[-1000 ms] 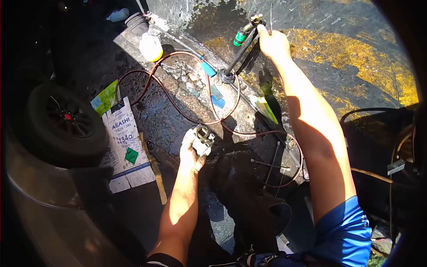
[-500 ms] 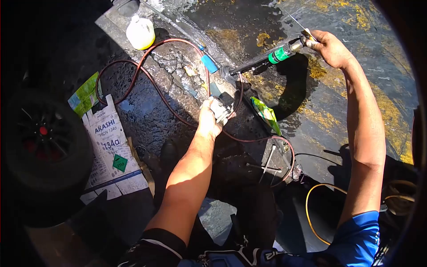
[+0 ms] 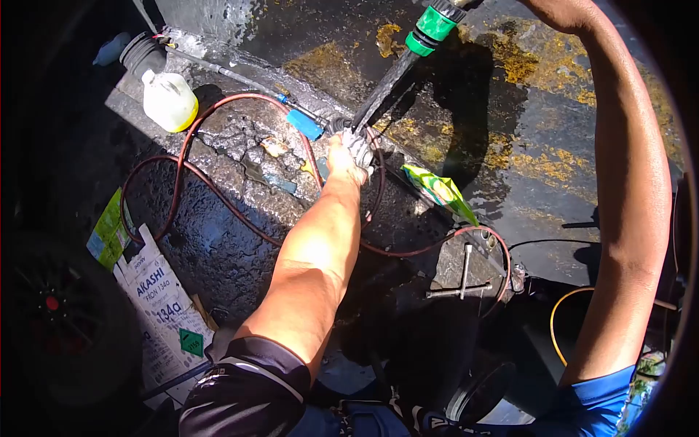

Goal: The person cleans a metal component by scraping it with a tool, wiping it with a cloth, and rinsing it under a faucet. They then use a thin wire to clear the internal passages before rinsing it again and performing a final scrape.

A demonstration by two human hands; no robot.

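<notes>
A: The left hand (image 3: 346, 156) is closed around a small grey metal part (image 3: 360, 146) and holds it on the wet concrete ledge (image 3: 240, 186), right at the foot of the black hose (image 3: 382, 91) with the green fitting (image 3: 431, 25).

B: And the right hand?

A: It is out of view past the top edge; only the right forearm (image 3: 633, 182) shows, reaching up toward the hose's upper end. Whether it grips anything cannot be told.

B: What might go wrong?

A: The part looks wet, and the ledge is slick, so it could slip from the fingers and drop into the dark gap below the ledge's near edge. The red hose (image 3: 218, 146) loops just beside the wrist and could catch it.

B: Anything else close by?

A: A cross wrench (image 3: 462, 280) lies near the ledge's right end, well apart from the hand. The white jug (image 3: 169, 100) stands at the far left corner, and a green wrapper (image 3: 440, 191) lies near the hand.
</notes>
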